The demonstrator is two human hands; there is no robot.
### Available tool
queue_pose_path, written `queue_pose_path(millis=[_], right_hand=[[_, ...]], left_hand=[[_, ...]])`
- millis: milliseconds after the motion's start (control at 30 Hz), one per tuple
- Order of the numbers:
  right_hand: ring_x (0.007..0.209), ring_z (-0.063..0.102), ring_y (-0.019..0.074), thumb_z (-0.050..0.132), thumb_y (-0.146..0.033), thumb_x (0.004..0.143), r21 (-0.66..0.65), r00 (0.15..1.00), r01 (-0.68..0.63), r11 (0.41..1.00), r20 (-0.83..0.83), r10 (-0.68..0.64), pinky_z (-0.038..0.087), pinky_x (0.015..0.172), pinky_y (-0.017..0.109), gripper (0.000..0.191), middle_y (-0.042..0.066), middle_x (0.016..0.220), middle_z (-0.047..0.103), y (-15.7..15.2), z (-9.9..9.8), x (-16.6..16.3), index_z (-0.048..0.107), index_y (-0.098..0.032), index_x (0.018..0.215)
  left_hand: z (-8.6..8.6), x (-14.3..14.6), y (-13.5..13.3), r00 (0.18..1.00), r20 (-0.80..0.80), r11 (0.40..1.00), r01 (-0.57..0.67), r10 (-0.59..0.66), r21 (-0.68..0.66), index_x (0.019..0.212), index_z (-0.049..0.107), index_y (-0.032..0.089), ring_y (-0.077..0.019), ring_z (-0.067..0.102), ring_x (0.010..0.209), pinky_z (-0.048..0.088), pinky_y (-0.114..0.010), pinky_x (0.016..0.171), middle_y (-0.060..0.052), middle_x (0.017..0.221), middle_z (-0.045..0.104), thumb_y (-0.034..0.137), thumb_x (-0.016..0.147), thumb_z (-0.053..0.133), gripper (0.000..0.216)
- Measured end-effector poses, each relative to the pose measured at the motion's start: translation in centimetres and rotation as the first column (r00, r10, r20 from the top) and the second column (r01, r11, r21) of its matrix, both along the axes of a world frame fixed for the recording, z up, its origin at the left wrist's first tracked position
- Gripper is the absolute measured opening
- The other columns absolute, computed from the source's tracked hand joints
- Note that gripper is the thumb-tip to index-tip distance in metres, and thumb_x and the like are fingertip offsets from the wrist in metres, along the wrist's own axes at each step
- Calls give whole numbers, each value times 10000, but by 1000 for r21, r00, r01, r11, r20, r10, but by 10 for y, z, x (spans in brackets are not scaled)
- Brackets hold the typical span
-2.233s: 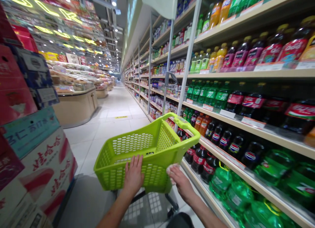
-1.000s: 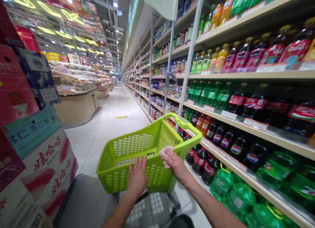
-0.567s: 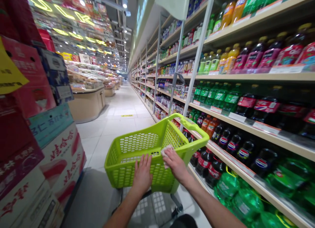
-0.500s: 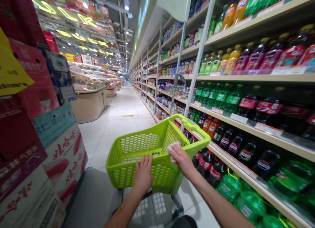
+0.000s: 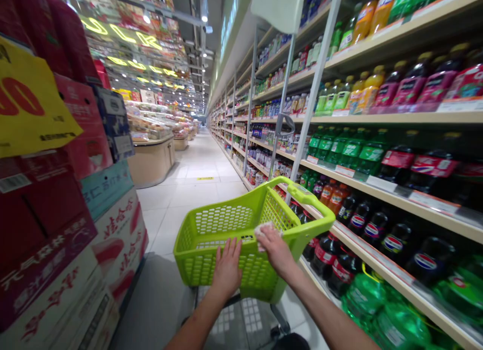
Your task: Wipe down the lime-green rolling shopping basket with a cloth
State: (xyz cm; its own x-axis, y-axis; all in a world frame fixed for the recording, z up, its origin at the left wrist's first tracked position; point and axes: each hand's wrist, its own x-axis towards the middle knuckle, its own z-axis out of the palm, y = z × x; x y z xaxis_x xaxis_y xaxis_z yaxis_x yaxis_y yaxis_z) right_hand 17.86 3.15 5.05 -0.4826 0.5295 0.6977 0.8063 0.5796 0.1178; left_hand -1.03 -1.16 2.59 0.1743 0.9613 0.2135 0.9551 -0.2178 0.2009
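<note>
A lime-green plastic shopping cart [image 5: 222,216] with perforated walls stands in front of me, its handle toward the shelves on the right. My left hand [image 5: 227,264] lies against the near side of the basket, fingers stretched over the rim and nothing in them. In my right hand [image 5: 277,249] is a crumpled white cloth [image 5: 264,233], pressed on the near rim further toward the handle. The fingers cover part of the cloth. Below the basket, a wheel [image 5: 279,330] and part of the frame show.
Shelves [image 5: 392,118] full of drink bottles run along the right, close to the cart handle. Stacked drink cartons [image 5: 109,224] rise on the left, under a yellow price sign [image 5: 33,103]. A tiled aisle [image 5: 199,158] leads away past a wooden display counter [image 5: 153,161].
My right hand has slid the cloth a little along the rim toward my left hand. The whole view has shifted, so the cart and shelves appear further right.
</note>
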Motion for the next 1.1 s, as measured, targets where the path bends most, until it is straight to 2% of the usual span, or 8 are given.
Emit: queue_pose_path(millis=[200,300,400,567,700,833,967,1100], right_hand=[[1108,483,243,422,-82,757,-8,965,196,980,-174,-195,402,921,443,369,126,1170,541,11,26,59,593,-186,1067],[1115,483,236,406,-48,744,-53,984,70,996,-163,-78,401,928,450,408,118,1162,554,-1,8,23,583,-198,1080],[1129,478,213,378,-16,720,-130,977,-141,981,-180,116,380,960,453,525,109,1179,552,-13,-9,-30,487,-200,1200],[1164,447,183,376,-51,696,-221,896,-345,912,-368,250,407,956,371,691,132,1273,464,-16,3,-43,201,-139,1359],[1173,432,192,344,-38,646,-135,929,-118,984,-365,61,395,957,378,705,101,1291,441,-5,18,0,254,-160,1334],[983,546,210,379,-94,706,-66,984,106,992,-133,-114,395,909,410,552,85,1066,593,1,19,27,391,-165,1253],[814,571,190,397,-117,733,-52,985,166,985,-27,-168,373,891,393,441,54,845,634,-1,15,33,485,-150,1164],[880,540,205,418,-124,727,-19,988,147,989,-41,-148,329,911,400,395,64,894,628,-5,13,27,525,-154,1107]], left_hand=[[2,-1,-3,996,93,1000,17,-16,-9,1360,218,172,-220,93,1339,76,-460,1078,-45,1447,204,195,642,440,752],[4,3,0,962,271,999,-31,23,23,1321,303,137,-224,179,1322,124,-489,1068,-87,1414,288,167,706,387,622],[11,8,7,848,529,991,-53,-22,125,1278,357,120,-198,302,1274,234,-455,1050,-113,1364,375,192,794,315,491],[30,24,18,726,650,973,130,-224,190,1232,410,116,-178,464,1135,356,-357,988,-118,1239,506,262,811,383,447],[36,49,28,854,475,974,142,-211,178,1141,498,126,-236,438,1127,326,-420,993,-128,1207,509,268,733,536,434],[33,65,38,925,338,976,115,-174,186,995,583,142,-239,425,1130,335,-425,980,-121,1167,529,138,745,490,267],[14,15,37,906,344,957,175,-248,231,1029,583,184,-181,487,1061,407,-356,933,-64,1097,577,102,763,443,311],[-15,-77,23,928,365,945,-58,-68,322,1066,572,209,-191,432,1162,360,-412,995,-48,1197,531,61,745,399,394]])
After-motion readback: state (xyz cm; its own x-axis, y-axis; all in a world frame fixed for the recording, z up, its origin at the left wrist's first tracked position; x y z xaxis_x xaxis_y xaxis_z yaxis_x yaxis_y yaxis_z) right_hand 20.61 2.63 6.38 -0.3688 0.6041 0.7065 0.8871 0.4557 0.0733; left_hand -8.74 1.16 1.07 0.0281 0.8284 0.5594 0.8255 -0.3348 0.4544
